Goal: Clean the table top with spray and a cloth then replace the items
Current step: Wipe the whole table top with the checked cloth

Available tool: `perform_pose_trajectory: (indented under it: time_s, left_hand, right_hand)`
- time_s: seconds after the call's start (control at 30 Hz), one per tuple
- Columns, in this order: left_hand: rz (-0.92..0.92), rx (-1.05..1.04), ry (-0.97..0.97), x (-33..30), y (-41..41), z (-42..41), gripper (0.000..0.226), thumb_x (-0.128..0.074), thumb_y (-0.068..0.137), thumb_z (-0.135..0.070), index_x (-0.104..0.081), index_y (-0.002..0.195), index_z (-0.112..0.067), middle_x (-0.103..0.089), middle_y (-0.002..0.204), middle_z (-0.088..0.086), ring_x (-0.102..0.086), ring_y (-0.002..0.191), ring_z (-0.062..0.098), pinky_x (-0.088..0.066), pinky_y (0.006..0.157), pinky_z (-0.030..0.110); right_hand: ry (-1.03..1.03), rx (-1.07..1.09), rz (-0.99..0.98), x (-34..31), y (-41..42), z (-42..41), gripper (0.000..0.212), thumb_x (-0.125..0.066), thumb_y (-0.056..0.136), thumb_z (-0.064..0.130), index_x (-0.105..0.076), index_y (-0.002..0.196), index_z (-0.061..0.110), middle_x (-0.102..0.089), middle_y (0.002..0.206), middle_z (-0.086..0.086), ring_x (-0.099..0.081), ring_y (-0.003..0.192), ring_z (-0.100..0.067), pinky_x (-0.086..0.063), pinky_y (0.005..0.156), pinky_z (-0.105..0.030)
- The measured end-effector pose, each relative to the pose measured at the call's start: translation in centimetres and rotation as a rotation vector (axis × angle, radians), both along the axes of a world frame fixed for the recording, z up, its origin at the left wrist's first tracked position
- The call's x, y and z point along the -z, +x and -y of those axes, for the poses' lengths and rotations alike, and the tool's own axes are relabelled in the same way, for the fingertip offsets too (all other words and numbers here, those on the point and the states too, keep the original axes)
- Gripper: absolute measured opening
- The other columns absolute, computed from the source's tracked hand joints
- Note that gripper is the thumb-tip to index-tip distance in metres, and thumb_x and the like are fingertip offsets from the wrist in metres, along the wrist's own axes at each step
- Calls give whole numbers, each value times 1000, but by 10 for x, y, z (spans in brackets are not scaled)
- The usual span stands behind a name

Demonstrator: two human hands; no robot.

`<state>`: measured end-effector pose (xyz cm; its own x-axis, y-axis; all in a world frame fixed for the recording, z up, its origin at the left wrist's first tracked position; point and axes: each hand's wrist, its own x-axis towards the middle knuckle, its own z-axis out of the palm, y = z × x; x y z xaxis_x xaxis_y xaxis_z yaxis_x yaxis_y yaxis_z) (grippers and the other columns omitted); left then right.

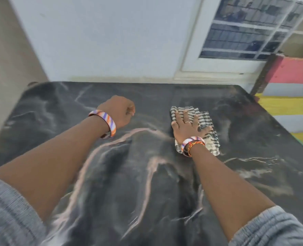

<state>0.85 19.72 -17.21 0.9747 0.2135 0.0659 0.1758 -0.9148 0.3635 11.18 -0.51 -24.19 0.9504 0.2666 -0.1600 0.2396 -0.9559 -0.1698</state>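
**Table top inspection: cloth under my right hand, left hand closed**

Nearest to me, my 2 grey sleeves (8, 215) sit at the lower corners of the view, at 7 and 5 o'clock. Both forearms reach forward over the table top (129, 183), a dark marble-look surface with pale pink and white veins. No other object rests on the visible surface apart from the cloth.

My left hand (119, 110), toward 11 o'clock, is curled into a loose fist with nothing seen in it; whether it touches the surface I cannot tell. A striped bangle (104, 121) in orange, purple and white circles that wrist.

My right hand (186, 126), toward 1 o'clock, lies flat with fingers spread wide, pressed palm-down on the cloth (204, 121). The cloth is checked black and white, crumpled, and lies on the table right of centre, showing beyond my fingertips and beside my wrist. That wrist carries a similar bangle and a red-orange thread band (196, 145). A ring (188, 122) sits on 1 finger.

Farthest, at 12 o'clock, a white wall (102, 38) stands behind the table. A barred window (244, 29) is at 1 o'clock, and striped red, yellow and grey panels (289, 96) at 2 o'clock.
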Motion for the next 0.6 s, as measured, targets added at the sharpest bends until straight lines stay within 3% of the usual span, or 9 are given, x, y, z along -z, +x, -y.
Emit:
perform_pose_trajectory:
  time_s: [0.1,0.37,0.43,0.53,0.6]
  left_hand:
    - [-28,-81,19,9,-78,-51,16,-52,83,-13,-67,81,-17,-71,100,11,-64,97,35,-51,87,37]
    - [-58,-512,-50,19,-262,-148,30,-50,81,-20,-72,94,-5,-71,104,23,-64,104,38,-48,94,39]
    - [-85,-581,-53,19,-285,-157,38,-44,80,-21,-71,99,-3,-69,109,24,-62,107,39,-46,94,38]
    - [-70,-716,-39,28,-308,-159,28,-48,84,-3,-66,106,-2,-66,113,25,-60,107,42,-46,93,41]
    - [-21,-807,-21,34,-315,-153,30,-48,83,-4,-63,108,-4,-66,111,27,-59,105,44,-48,88,42]
  right_hand:
    - [19,-167,12,-1,-57,-71,51,-15,98,43,-3,147,40,7,158,10,13,145,-29,10,104,-72]
    - [21,-676,47,-3,-222,-239,51,-18,98,43,-6,147,38,3,159,7,7,145,-33,11,106,-70]
    - [19,-815,54,-4,-257,-258,51,-19,98,43,-7,147,39,1,159,8,6,145,-32,11,106,-69]
    - [-10,-1034,64,-3,-302,-258,49,-19,98,42,-11,146,41,-2,159,10,5,146,-30,11,106,-70]
    - [-29,-1172,92,-4,-321,-244,47,-20,99,41,-12,145,44,-2,159,11,4,146,-29,10,105,-71]
